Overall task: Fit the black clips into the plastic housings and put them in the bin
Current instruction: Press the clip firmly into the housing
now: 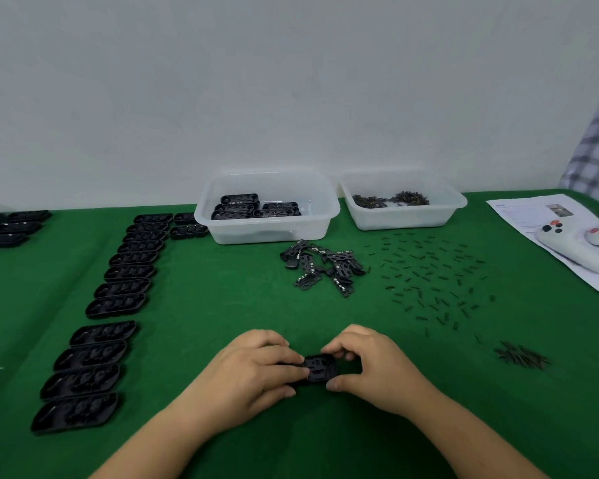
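A black plastic housing [320, 370] sits low on the green table [222, 288], right in front of the person, held between both hands. The left hand [256, 371] lies over its left end, fingers curled down across the top and pressing on it. The right hand [363, 364] pinches the right end — thumb at the near edge, fingertips hooked over the far edge. Whether a clip is already seated inside, I cannot tell; the fingers cover too much.

Just beyond the hands lies a loose heap of black clips [322, 267], and to its right a wide scatter of small dark pins [429, 278], with a tighter bundle of thin dark rods [521, 356] nearer the table's right edge.

Down the left side runs a long row of open housings [118, 292], laid one behind another. Further back stands a clear bin [267, 205] holding several black housings, and beside it a second clear bin [403, 200] with small dark metal parts in it.

At the far right a printed sheet [540, 216] lies under two white game controllers [574, 243] — one only partly in view.
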